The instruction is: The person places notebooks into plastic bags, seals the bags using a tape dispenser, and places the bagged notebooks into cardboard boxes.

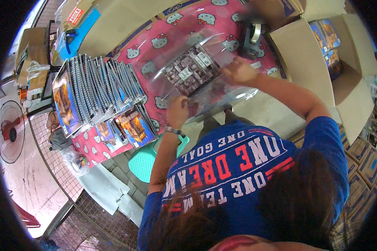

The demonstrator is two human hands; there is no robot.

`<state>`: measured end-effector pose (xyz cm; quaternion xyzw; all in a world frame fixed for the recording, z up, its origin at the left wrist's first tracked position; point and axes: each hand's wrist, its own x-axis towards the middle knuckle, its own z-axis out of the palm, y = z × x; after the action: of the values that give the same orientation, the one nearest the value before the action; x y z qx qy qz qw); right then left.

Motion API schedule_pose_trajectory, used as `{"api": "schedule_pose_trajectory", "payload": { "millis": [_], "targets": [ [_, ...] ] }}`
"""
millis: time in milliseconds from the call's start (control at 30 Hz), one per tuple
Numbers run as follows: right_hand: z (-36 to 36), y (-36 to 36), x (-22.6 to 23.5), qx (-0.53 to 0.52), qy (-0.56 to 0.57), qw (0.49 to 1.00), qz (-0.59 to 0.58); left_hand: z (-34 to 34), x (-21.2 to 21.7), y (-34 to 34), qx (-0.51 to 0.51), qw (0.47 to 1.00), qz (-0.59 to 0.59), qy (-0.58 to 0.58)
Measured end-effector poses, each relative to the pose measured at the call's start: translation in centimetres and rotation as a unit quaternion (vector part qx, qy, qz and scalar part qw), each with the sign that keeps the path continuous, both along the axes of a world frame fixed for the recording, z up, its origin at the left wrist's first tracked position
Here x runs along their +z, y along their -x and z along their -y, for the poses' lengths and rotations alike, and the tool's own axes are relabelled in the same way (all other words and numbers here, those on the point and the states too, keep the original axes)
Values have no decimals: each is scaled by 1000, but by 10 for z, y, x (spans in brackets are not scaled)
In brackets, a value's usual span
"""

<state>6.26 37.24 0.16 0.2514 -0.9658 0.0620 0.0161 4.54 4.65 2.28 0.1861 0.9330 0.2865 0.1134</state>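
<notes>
Step in hand, as judged from where I stand: the clear plastic wrap (213,98) is being worked around the printed booklet (192,71), both on the pink patterned worktop (186,28). The booklet lies slantwise, printed face up, within the spread of the plastic; whether it sits inside a bag or under a loose sheet cannot be established.

Next move, in my assessment: it calls for drawing the plastic level and snug along the near edge, with the booklet kept square beneath it.

Position relative to the grip: the booklet lies between the two hands. The left hand (178,111) is just beside its near left corner, fingers curled. The right hand (240,72) is at its right end, fingers bent over the plastic. Each grip appears to be on the plastic, but the fingertips are not clear enough to confirm whether either is closed on it.

Surroundings noted: a row of spiral-bound books (100,83) stands to the left, apart from the left hand; a tape dispenser (251,39) stands beyond the right hand; an open carton (305,58) is farther right.
</notes>
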Motion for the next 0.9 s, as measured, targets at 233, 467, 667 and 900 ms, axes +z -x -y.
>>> {"api": "schedule_pose_trajectory", "payload": {
  "millis": [233,467,667,900],
  "targets": [
    [-10,96,39,-37,231,948,217,46,1,51,171,979,102,-44],
    [106,-12,22,-144,89,985,42,68,-19,17,65,942,200,-262],
    [19,58,22,-268,33,962,41,75,-13,38,210,880,295,-307],
    [-44,133,-8,-157,147,896,389,15,-41,40,251,937,-242,-37]
  ]
}}
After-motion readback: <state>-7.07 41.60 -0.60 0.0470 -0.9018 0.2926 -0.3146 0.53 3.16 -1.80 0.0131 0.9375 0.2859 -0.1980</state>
